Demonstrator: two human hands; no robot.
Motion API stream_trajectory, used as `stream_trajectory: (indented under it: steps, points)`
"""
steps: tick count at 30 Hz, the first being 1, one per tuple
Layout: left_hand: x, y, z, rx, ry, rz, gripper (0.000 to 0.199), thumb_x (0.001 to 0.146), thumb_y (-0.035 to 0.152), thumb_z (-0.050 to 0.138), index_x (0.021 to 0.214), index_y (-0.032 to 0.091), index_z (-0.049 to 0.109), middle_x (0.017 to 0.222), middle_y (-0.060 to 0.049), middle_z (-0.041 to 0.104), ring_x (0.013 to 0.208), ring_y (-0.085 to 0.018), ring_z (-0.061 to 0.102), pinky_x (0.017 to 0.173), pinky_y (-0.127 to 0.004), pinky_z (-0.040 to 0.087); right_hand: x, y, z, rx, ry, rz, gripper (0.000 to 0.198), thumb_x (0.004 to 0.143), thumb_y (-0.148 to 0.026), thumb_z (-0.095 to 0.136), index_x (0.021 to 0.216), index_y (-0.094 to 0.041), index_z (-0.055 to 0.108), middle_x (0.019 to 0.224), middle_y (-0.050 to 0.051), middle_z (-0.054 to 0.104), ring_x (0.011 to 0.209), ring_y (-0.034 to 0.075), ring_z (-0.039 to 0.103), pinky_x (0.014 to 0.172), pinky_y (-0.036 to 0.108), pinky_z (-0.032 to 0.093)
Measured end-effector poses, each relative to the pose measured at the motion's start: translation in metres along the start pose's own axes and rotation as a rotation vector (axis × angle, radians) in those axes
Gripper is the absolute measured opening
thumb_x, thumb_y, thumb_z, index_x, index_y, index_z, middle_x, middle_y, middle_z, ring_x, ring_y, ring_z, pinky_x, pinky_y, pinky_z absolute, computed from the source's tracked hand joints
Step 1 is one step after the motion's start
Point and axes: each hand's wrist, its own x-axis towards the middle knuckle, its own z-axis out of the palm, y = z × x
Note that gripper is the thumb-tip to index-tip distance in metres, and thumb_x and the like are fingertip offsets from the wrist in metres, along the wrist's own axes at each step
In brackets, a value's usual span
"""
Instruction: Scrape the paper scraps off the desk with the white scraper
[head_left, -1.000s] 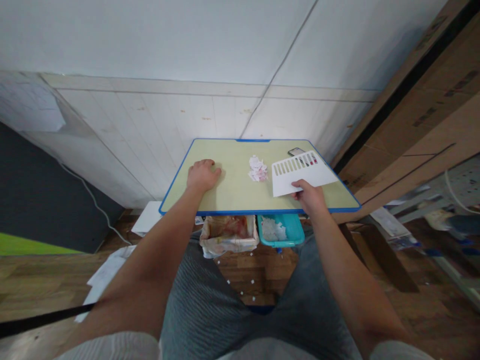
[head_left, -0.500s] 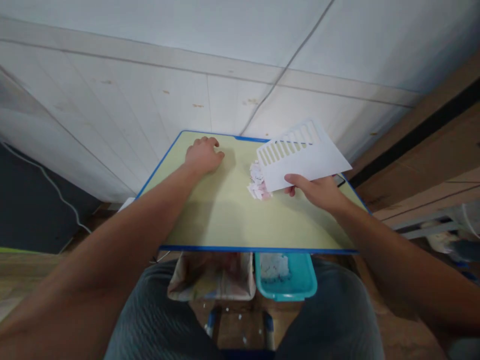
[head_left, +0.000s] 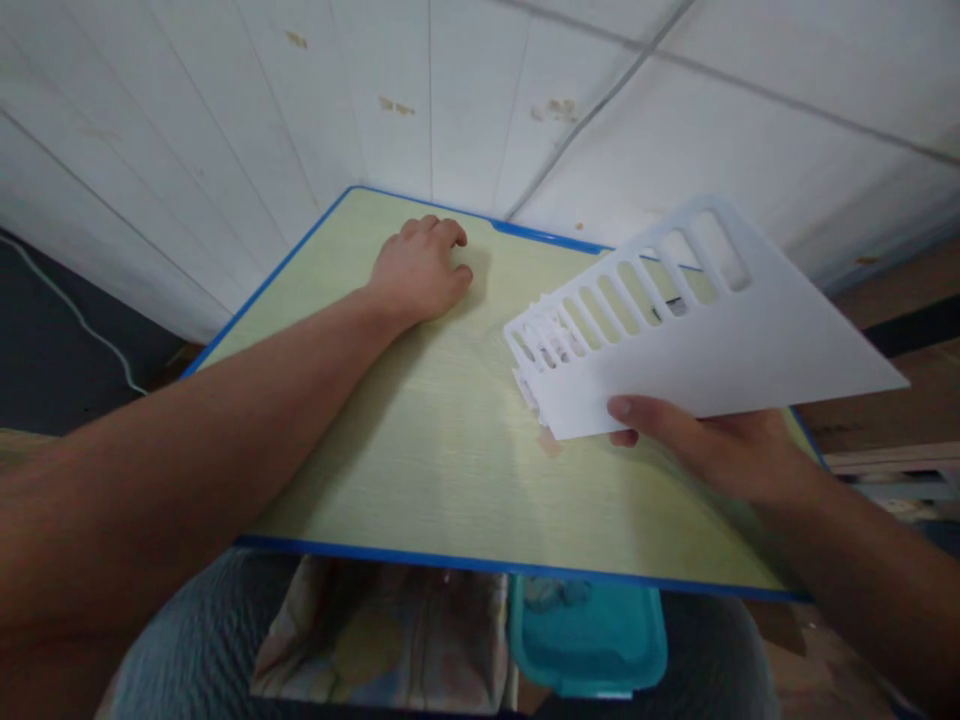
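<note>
My right hand (head_left: 694,435) pinches the lower edge of a white slotted sheet (head_left: 697,360), thumb on top. A row of rounded slots runs along the sheet's far edge, growing longer toward the right. The sheet is tilted above the table (head_left: 420,440). A pile of torn paper scraps (head_left: 527,392) lies under its left end, mostly hidden and partly visible through the slots. My left hand (head_left: 424,265) rests on the far left part of the table with nothing in it, fingers bent and thumb apart.
Below the table's near edge stand a cloth-lined bin (head_left: 390,640) and a turquoise tub (head_left: 592,640) with pale scraps inside. A white panelled wall (head_left: 465,100) with a grey cable (head_left: 600,105) borders the far side. Through a slot shows a small dark-and-white object (head_left: 676,306).
My view has tilted down and come closer to the table. The slotted sheet now covers most of the paper scraps. My left hand stays at the table's far left.
</note>
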Motion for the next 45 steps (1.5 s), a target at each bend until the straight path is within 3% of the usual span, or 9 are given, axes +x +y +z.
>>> stream_trajectory:
  steps: [4, 9, 15, 22, 28, 35, 37, 41, 45]
  points:
    - [-0.002, 0.001, -0.002, -0.023, -0.013, -0.005, 0.041, 0.107, 0.025, 0.064, 0.146, 0.018, 0.074, 0.154, -0.017, 0.071, 0.147, -0.039, 0.061, 0.127, -0.055, 0.051, 0.011, -0.01, 0.003, -0.036, -0.045, -0.076, 0.032, 0.099, -0.031, 0.081, 0.068, -0.032, 0.073, 0.068, -0.004, 0.078, 0.067, 0.023, 0.077, 0.08, 0.036, 0.068]
    - [0.001, -0.002, 0.001, -0.123, -0.011, -0.023, 0.041, 0.103, 0.028, 0.069, 0.142, 0.024, 0.075, 0.15, -0.011, 0.071, 0.149, -0.042, 0.056, 0.13, -0.057, 0.046, 0.017, -0.011, 0.003, 0.045, -0.046, -0.006, 0.038, 0.101, -0.04, 0.084, 0.065, -0.033, 0.073, 0.066, -0.003, 0.077, 0.063, 0.023, 0.075, 0.066, 0.036, 0.066]
    - [0.002, -0.002, 0.004, -0.126, -0.017, -0.017, 0.038, 0.103, 0.027, 0.068, 0.14, 0.025, 0.077, 0.149, -0.012, 0.071, 0.148, -0.039, 0.057, 0.129, -0.056, 0.047, 0.007, 0.002, 0.01, 0.031, 0.04, 0.028, 0.04, 0.103, -0.045, 0.085, 0.065, -0.033, 0.075, 0.064, -0.001, 0.076, 0.061, 0.025, 0.075, 0.066, 0.039, 0.067]
    - [-0.001, 0.009, -0.004, -0.07, -0.048, -0.046, 0.034, 0.108, 0.026, 0.065, 0.14, 0.024, 0.077, 0.15, -0.011, 0.071, 0.148, -0.034, 0.057, 0.128, -0.049, 0.049, -0.004, -0.017, 0.02, 0.071, -0.19, -0.09, 0.029, 0.102, -0.034, 0.083, 0.074, -0.036, 0.082, 0.072, -0.004, 0.083, 0.067, 0.026, 0.082, 0.074, 0.04, 0.071]
    - [-0.002, 0.016, -0.009, 0.031, -0.053, -0.028, 0.037, 0.112, 0.021, 0.064, 0.146, 0.018, 0.077, 0.156, -0.015, 0.071, 0.151, -0.035, 0.061, 0.127, -0.051, 0.053, -0.009, -0.025, 0.028, 0.065, -0.18, -0.054, 0.036, 0.103, -0.028, 0.078, 0.069, -0.037, 0.079, 0.064, -0.007, 0.079, 0.059, 0.023, 0.077, 0.069, 0.035, 0.069]
    - [-0.001, 0.015, -0.007, -0.013, -0.055, -0.04, 0.039, 0.11, 0.021, 0.063, 0.146, 0.025, 0.078, 0.158, -0.011, 0.069, 0.152, -0.032, 0.058, 0.129, -0.052, 0.051, -0.019, -0.035, 0.028, -0.015, -0.238, -0.187, 0.021, 0.104, -0.034, 0.082, 0.086, -0.042, 0.09, 0.073, -0.007, 0.084, 0.07, 0.027, 0.081, 0.094, 0.042, 0.072]
    - [-0.001, 0.015, -0.007, -0.016, -0.048, -0.034, 0.039, 0.11, 0.02, 0.064, 0.147, 0.022, 0.078, 0.157, -0.013, 0.07, 0.151, -0.033, 0.059, 0.128, -0.052, 0.052, -0.021, -0.035, 0.027, -0.034, -0.227, -0.178, 0.022, 0.105, -0.037, 0.081, 0.086, -0.042, 0.09, 0.072, -0.006, 0.083, 0.073, 0.028, 0.083, 0.095, 0.042, 0.073]
    - [-0.001, 0.015, -0.006, -0.011, -0.043, -0.041, 0.038, 0.11, 0.02, 0.065, 0.145, 0.023, 0.079, 0.158, -0.013, 0.071, 0.151, -0.034, 0.06, 0.126, -0.052, 0.053, -0.022, -0.037, 0.024, -0.044, -0.266, -0.229, 0.005, 0.098, -0.044, 0.089, 0.096, -0.043, 0.093, 0.08, -0.002, 0.087, 0.088, 0.034, 0.088, 0.09, 0.045, 0.076]
    - [-0.001, 0.014, -0.005, 0.005, -0.046, -0.032, 0.037, 0.111, 0.022, 0.064, 0.145, 0.025, 0.078, 0.158, -0.011, 0.071, 0.152, -0.032, 0.059, 0.127, -0.05, 0.053, -0.022, -0.036, 0.021, 0.03, -0.234, -0.146, 0.021, 0.103, -0.035, 0.082, 0.085, -0.043, 0.09, 0.079, -0.005, 0.087, 0.081, 0.029, 0.088, 0.087, 0.042, 0.076]
